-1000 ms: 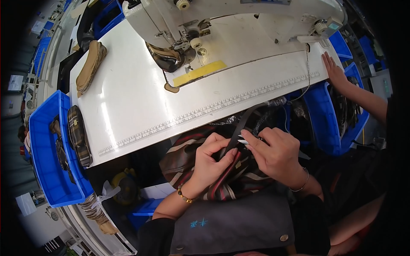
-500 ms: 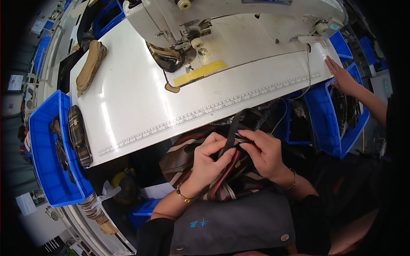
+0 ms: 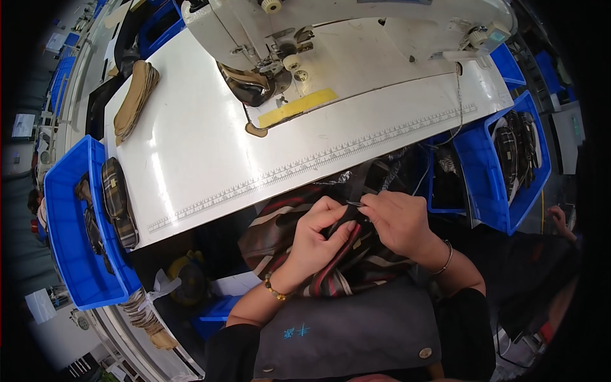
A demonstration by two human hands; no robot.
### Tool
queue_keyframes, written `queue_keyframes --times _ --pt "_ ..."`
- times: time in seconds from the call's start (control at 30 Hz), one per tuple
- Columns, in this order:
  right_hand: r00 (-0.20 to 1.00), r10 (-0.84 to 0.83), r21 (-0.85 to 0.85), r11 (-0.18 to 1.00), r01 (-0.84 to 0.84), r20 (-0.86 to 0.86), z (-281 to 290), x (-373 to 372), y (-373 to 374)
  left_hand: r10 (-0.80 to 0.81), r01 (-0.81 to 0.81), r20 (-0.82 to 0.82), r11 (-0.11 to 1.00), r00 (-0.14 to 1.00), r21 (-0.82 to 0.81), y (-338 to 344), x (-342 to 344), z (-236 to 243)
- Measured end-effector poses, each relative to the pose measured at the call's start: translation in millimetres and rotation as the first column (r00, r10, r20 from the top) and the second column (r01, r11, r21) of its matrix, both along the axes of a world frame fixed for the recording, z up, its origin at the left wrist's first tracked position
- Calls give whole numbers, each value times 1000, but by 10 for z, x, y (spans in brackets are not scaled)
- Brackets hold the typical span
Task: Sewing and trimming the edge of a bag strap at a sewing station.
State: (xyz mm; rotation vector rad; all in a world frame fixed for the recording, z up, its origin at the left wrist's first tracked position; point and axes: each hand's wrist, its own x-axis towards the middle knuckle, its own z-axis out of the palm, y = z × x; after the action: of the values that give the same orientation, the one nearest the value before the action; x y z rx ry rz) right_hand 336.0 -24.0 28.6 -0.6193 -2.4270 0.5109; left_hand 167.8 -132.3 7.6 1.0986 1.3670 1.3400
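Observation:
My left hand (image 3: 313, 240) pinches a narrow black strap (image 3: 359, 183) between thumb and fingers, just off the table's near edge. My right hand (image 3: 400, 224) is closed on small metal thread snips (image 3: 354, 204), mostly hidden in the fingers. Their pointed tips lie together against the strap, beside my left fingertips. Under both hands, a striped fabric piece (image 3: 270, 239) in brown, red, black and cream rests bunched up on my lap, against a dark apron (image 3: 356, 331).
A sewing machine (image 3: 219, 35) stands on the white table (image 3: 191, 153), a dark shiny piece by its needle. Tan curved pieces (image 3: 135, 95) lie at the left. Blue bins (image 3: 60, 210) hang at both sides. Another person's hand (image 3: 560, 221) shows at far right.
The snips' tips, apart before, have come together at the strap, and my right hand has turned slightly. The other person's hand has left the table's right edge and moved down to the right.

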Motion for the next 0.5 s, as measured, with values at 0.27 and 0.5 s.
queue_keyframes --times 0.27,0.5 --pt "964 -195 -798 602 -29 -182 47 45 41 -21 23 43 999 999 -43 3 5 -10" --pt "977 12 -307 948 -79 -214 42 -43 -13 -26 26 31 1000 999 5 13 9 8"
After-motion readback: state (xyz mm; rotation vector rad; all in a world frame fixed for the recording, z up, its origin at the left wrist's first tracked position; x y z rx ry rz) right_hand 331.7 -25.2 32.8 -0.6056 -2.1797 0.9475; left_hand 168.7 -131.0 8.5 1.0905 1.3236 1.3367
